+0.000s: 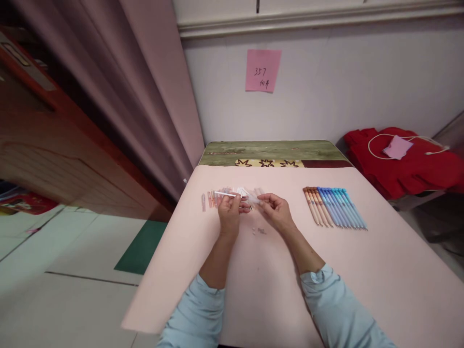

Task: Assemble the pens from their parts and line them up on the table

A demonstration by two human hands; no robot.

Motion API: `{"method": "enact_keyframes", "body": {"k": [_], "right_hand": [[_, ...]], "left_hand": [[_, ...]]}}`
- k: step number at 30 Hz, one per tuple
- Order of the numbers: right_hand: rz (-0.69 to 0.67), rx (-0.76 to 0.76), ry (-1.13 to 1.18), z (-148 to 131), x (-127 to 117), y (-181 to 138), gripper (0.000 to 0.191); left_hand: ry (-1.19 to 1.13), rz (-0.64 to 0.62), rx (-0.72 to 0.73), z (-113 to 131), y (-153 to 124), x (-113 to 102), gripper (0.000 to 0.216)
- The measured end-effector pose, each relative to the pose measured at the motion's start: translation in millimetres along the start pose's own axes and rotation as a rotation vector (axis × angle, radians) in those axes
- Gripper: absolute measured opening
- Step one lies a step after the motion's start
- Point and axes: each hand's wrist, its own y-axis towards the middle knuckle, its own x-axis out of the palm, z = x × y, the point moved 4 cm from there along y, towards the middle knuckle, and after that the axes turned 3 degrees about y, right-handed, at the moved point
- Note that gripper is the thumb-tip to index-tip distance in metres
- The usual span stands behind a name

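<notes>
My left hand (pixel 230 212) is closed around a thin white pen refill (pixel 224 194), whose white end sticks out to the left. Facing it, my right hand (pixel 276 209) pinches a translucent, whitish pen piece (pixel 251 198), blurred by motion, close to the fingers of the left. Behind both hands lies a row of loose pen parts (pixel 213 198), clear and pinkish with printed patterns, partly hidden by the fingers. Nearer to me on the table are small metal springs or tips (pixel 261 231) and tiny white bits (pixel 253 231), too small to name surely.
To the right, several pens (pixel 335 208) lie side by side, brown, blue and turquoise. A pale pink cover (pixel 384 290) spreads over the table. A red cloth (pixel 409 169) with a white cable sits beyond its right edge. A pink note (pixel 263 70) hangs on the wall.
</notes>
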Motion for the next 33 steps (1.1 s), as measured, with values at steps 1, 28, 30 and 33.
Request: {"method": "enact_keyframes", "body": {"k": [1, 28, 30, 33], "right_hand": [[0.001, 0.004, -0.007, 1, 0, 0, 0.030], [-0.060, -0.258, -0.329, -5, 5, -2, 0.023], [-0.047, -0.261, -0.319, -5, 5, -2, 0.022], [-0.029, -0.255, -0.304, -4, 4, -1, 0.021]], "left_hand": [[0.001, 0.000, 0.002, 1, 0, 0, 0.033], [0.149, -0.115, 0.092, 0, -2, 0, 0.026], [0.137, -0.128, 0.082, 1, -3, 2, 0.026], [0.074, -0.084, 0.075, 6, -3, 3, 0.031]]}}
